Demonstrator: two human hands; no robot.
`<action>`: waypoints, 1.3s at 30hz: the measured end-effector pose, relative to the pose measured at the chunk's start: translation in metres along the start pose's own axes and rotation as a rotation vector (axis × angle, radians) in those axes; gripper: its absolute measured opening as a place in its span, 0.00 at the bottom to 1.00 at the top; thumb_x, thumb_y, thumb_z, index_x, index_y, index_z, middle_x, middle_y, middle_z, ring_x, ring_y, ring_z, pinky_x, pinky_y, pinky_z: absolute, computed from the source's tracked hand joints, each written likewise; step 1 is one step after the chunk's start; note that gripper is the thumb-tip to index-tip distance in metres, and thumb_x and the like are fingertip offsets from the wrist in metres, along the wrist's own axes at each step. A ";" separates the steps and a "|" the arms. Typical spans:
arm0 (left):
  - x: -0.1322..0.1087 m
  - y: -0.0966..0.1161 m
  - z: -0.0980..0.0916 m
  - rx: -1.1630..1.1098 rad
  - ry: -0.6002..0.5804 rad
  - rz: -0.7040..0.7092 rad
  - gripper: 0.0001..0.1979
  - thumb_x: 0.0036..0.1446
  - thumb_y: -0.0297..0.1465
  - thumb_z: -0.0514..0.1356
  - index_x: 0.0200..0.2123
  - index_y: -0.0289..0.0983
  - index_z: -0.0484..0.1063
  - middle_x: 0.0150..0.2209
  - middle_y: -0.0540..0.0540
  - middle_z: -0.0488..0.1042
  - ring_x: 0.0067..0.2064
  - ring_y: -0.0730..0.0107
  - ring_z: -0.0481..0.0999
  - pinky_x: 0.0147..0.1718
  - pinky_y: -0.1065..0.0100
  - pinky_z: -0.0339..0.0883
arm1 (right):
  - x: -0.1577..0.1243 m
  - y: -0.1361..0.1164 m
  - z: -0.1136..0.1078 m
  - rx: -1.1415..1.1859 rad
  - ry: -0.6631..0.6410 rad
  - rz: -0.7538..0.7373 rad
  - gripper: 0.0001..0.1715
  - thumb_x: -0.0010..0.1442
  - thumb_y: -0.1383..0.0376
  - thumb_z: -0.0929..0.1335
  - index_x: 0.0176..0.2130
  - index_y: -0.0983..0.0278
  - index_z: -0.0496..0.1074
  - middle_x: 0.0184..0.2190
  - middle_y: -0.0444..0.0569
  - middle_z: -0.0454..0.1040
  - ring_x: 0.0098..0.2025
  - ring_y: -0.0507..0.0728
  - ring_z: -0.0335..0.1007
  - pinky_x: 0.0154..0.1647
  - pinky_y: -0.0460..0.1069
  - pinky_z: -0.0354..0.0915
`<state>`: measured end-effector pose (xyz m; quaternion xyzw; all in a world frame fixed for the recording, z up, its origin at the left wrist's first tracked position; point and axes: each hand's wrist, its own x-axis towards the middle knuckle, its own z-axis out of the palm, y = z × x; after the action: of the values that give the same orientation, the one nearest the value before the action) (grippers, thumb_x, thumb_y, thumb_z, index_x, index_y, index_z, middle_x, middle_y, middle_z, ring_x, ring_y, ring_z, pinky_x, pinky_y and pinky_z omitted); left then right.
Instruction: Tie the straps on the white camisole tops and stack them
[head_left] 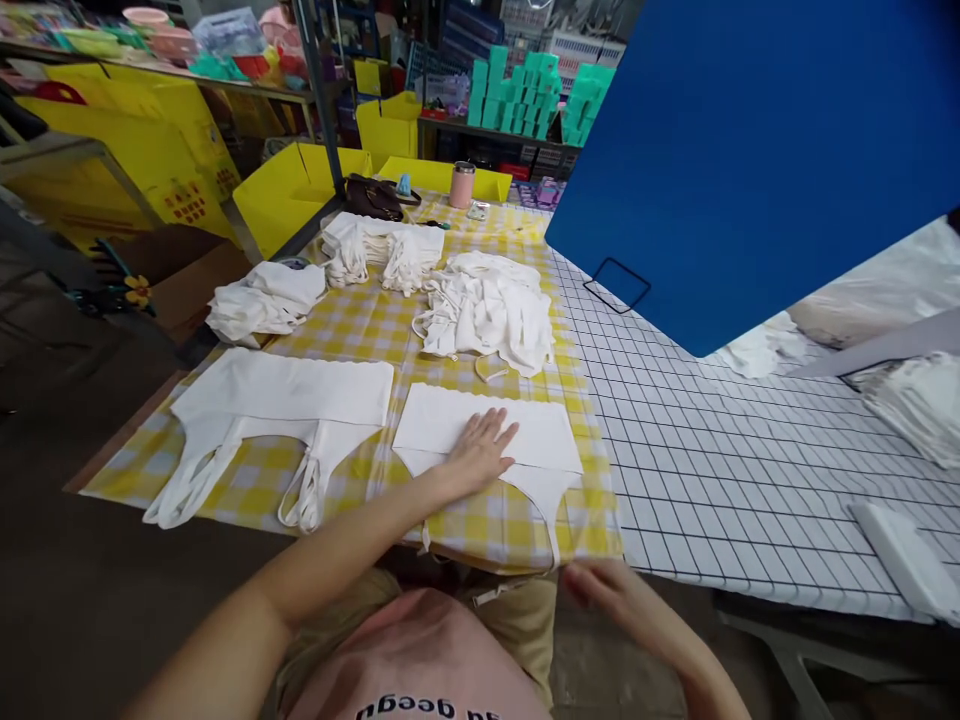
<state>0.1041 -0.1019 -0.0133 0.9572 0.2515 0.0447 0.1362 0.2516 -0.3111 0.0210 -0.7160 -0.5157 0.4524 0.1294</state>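
Observation:
My left hand [481, 452] lies flat, fingers spread, on a white strappy camisole top [420, 425] spread on the yellow checked cloth. One strap [553, 535] of that top runs down to the table's front edge, and a strap part with an adjuster hangs over it. Beside the strap's end, just past the edge, my right hand [600, 585] is curled with its fingers together. Whatever it pinches, if anything, is hidden. To the left lies a second white top [300, 390], flat, its straps toward me.
Behind the tops are a loose white garment heap [495, 305], a neater stack [390, 245] and a crumpled pile [266, 298]. A large blue board [750, 150] hangs over the grid-patterned cloth [675, 470] at right. A pink tumbler [462, 186] stands at the back.

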 end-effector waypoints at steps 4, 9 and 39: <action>0.028 0.034 0.013 -0.037 -0.027 0.138 0.28 0.62 0.41 0.47 0.62 0.38 0.49 0.65 0.40 0.44 0.65 0.57 0.42 0.61 0.51 0.41 | -0.015 0.012 0.013 -0.110 -0.097 0.156 0.24 0.57 0.57 0.59 0.16 0.64 0.65 0.15 0.46 0.67 0.20 0.52 0.62 0.25 0.46 0.56; 0.030 0.042 0.035 -0.031 0.001 0.162 0.27 0.61 0.44 0.45 0.61 0.40 0.53 0.65 0.42 0.45 0.65 0.54 0.43 0.59 0.45 0.40 | 0.023 0.014 -0.025 -0.051 0.579 0.042 0.28 0.60 0.51 0.55 0.36 0.66 0.74 0.34 0.55 0.76 0.37 0.59 0.71 0.35 0.50 0.65; 0.068 0.056 0.033 -0.089 0.175 0.170 0.21 0.57 0.35 0.53 0.53 0.34 0.61 0.60 0.37 0.55 0.63 0.57 0.50 0.60 0.56 0.47 | 0.143 0.023 -0.079 -0.320 0.789 -0.313 0.15 0.59 0.65 0.56 0.35 0.63 0.70 0.33 0.50 0.71 0.33 0.56 0.68 0.35 0.50 0.63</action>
<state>0.1945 -0.1233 -0.0281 0.9605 0.1784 0.1505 0.1519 0.3360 -0.1764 -0.0242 -0.7581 -0.5924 0.0345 0.2707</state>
